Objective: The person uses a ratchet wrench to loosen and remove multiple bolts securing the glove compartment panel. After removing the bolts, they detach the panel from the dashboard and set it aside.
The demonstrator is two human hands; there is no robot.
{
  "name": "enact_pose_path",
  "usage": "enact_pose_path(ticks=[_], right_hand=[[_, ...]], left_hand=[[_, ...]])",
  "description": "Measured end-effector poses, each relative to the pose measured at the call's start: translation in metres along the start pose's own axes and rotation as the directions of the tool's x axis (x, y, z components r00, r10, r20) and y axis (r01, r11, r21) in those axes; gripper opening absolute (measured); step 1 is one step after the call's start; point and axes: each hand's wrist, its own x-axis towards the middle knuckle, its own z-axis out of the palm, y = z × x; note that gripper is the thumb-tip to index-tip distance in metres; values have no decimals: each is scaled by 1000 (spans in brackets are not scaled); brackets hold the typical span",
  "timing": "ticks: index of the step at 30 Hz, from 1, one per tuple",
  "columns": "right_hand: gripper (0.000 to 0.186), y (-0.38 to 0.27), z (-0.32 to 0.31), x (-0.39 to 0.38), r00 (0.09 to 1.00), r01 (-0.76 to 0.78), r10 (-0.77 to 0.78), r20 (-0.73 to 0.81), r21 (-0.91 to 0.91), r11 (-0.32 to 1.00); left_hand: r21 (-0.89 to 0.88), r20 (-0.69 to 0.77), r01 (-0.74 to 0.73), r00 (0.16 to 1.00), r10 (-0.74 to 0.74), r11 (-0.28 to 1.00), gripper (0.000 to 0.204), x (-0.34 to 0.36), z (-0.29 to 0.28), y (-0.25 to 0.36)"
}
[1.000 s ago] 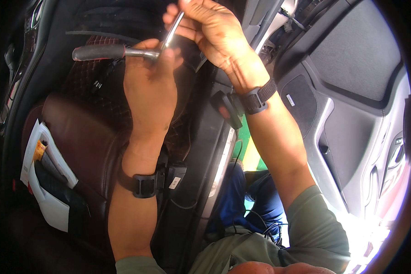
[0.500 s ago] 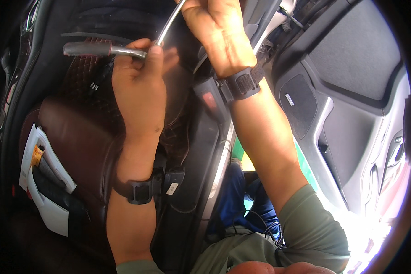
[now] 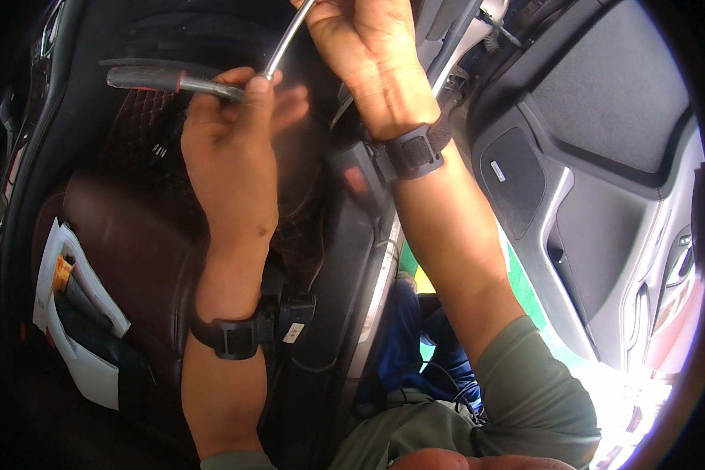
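Observation:
My left hand grips a tool with a grey-and-red rubber handle and a metal shank, held crosswise, with the thumb where a straight shiny metal bar meets it. That bar rises toward the top edge, where my right hand is on its far end; those fingertips are partly cut off by the frame. Both wrists wear black straps with small devices. Below the tool are a dark quilted floor mat and the dark interior of a car.
A maroon leather seat at left carries papers and a black pouch. The door sill runs beside me. An open car door stands at right, above green-and-yellow ground. My legs and some cables show below.
My left hand and the tool have shifted a little left and up. My right hand has moved up and left, partly out of the top of the frame.

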Motion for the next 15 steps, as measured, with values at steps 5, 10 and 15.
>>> enact_pose_path(ticks=[5, 10, 15], right_hand=[[24, -8, 26, -15, 996, -62, 61, -68, -15, 998], [23, -1, 6, -3, 999, -50, 49, 22, 46, 998], [21, -3, 4, 3, 997, -30, 29, -65, -17, 999]], left_hand=[[-82, 65, 102, 993, -97, 991, 27, -4, -3, 8], [22, 100, 11, 995, -13, 1000, 26, -18, 7, 2], [151, 40, -128, 992, 123, 980, 23, -15, 9, -5]])
